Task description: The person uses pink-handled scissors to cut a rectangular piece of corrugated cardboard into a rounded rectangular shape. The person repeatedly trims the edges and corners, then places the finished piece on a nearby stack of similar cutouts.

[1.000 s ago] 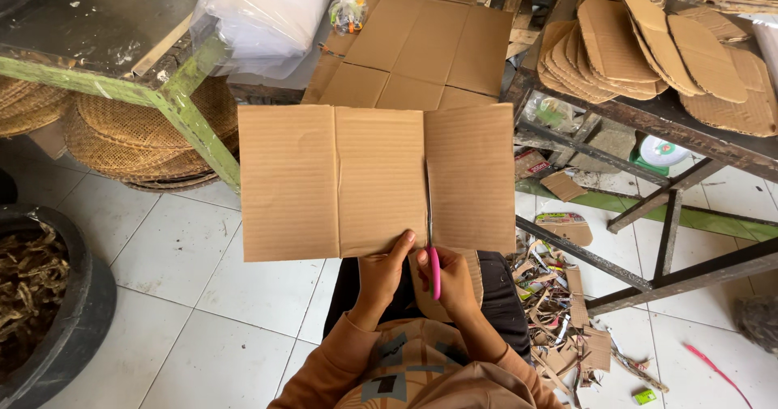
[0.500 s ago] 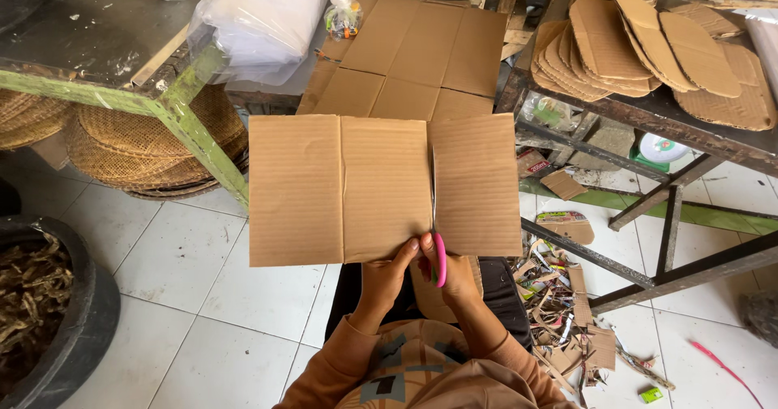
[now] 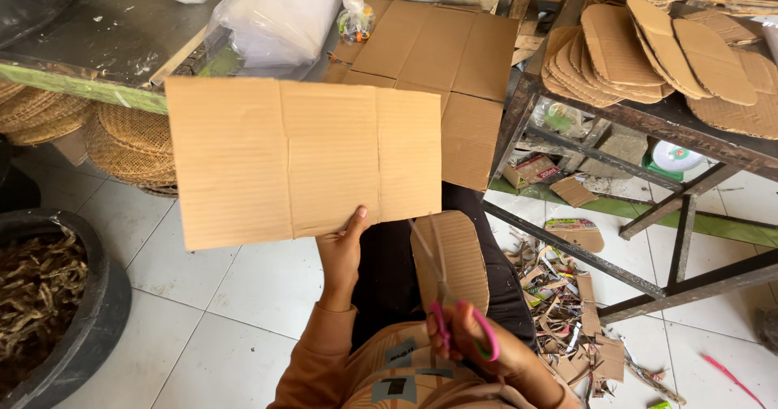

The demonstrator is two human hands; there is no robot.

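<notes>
Now our left hand (image 3: 340, 251) pinches the cardboard sheet (image 3: 304, 158) by its lower edge, above our lap; our right hand (image 3: 478, 348) grips pink scissors (image 3: 458, 316) beside the oval cutout (image 3: 454, 255). Held so, the sheet could sag or slip.

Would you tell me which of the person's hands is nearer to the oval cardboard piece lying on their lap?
Right. The right hand, holding pink scissors, is at the oval cardboard piece's near end; the left hand grips the large sheet beside it.
</notes>
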